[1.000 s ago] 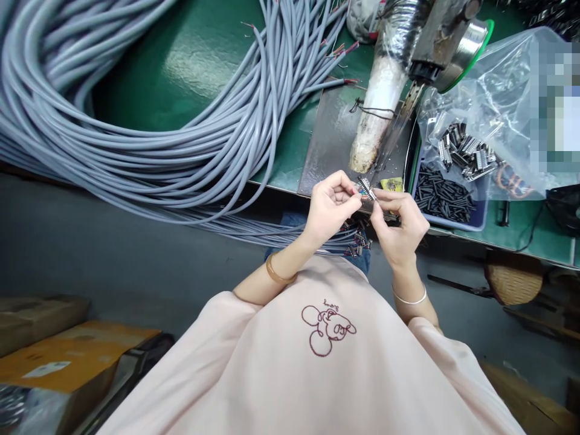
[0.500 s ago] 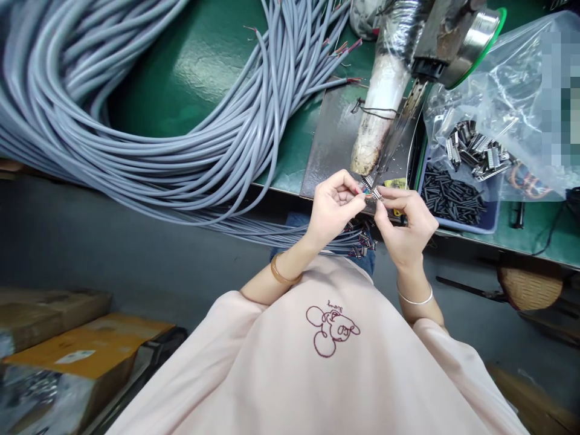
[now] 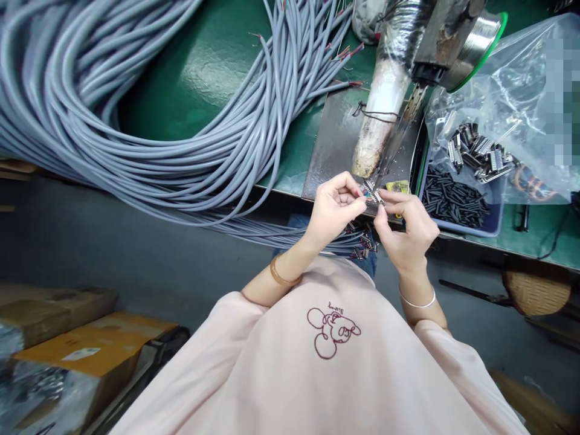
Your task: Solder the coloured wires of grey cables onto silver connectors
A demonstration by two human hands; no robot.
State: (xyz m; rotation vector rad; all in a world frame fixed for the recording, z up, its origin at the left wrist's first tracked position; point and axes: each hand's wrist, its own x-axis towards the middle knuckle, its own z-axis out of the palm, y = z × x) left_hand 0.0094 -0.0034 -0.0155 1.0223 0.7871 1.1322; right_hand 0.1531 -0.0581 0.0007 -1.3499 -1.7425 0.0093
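Note:
My left hand (image 3: 336, 206) pinches thin coloured wires (image 3: 367, 196) between thumb and fingertips. A small metal multi-pin connector (image 3: 375, 194) is gripped between the thumb and fingers of my right hand (image 3: 406, 228). The wire ends meet the connector's pins, right below the tip of a soldering iron (image 3: 385, 158) clamped on a stand. Whether any wire is joined to a pin is too small to tell. Beside the iron is a thick white wrapped tube (image 3: 377, 121), its scorched end just above the connector.
Grey cables (image 3: 235, 145) cover the bench's left side, and finished-looking cable ends with connectors (image 3: 364, 241) hang over my lap. A solder spool (image 3: 480, 48) sits above. On the right stand a blue bin (image 3: 493, 223) of black sleeves and a plastic bag (image 3: 507, 109) with connectors.
The connector sits at a slightly different angle under the iron's tip, and more of it shows. Both hands keep their grip; the whole view has shifted a little.

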